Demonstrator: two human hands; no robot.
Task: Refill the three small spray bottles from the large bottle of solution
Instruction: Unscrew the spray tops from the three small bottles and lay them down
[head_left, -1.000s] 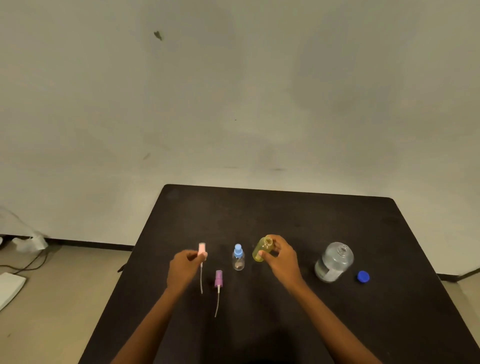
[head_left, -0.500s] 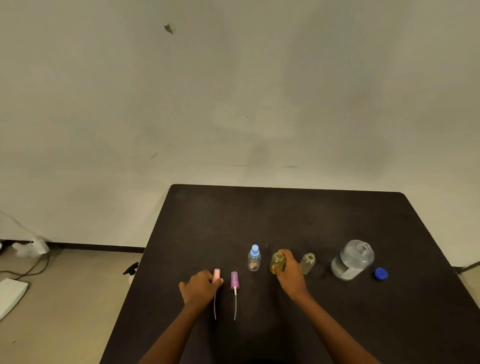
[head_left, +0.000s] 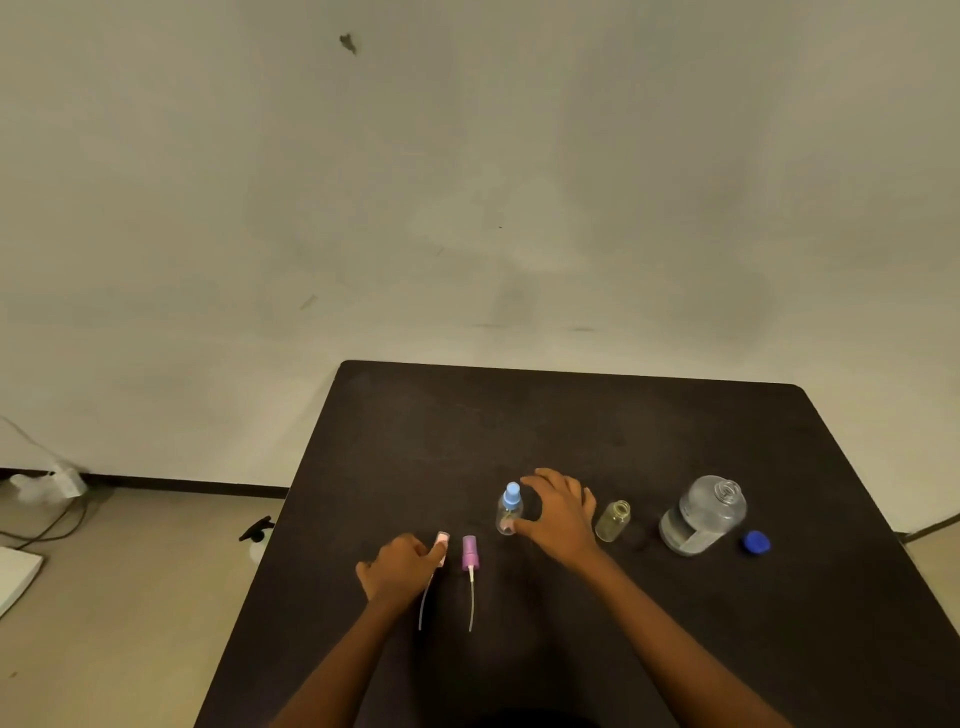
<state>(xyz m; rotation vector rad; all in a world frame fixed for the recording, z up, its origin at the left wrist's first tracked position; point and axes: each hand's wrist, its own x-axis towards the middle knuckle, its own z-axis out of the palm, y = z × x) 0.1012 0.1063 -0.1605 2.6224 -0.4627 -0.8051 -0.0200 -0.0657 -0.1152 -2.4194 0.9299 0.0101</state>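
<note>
A small clear spray bottle with a blue cap stands on the black table. My right hand curls round its right side, thumb at its base and forefinger by the cap. My left hand pinches a pink sprayer head low on the table, its tube trailing toward me. Beside it lies a purple sprayer head with its tube. An open yellowish small bottle stands right of my right hand. The large clear bottle stands open, with its blue cap beside it.
The table's left edge runs close to my left hand, with a black object just past it on the floor. Cables and a white adapter lie by the wall at the left. A plain wall stands behind the table.
My right hand has let go of the yellowish bottle and moved left to the blue-capped bottle. My left hand has stayed low on the table with the pink sprayer head.
</note>
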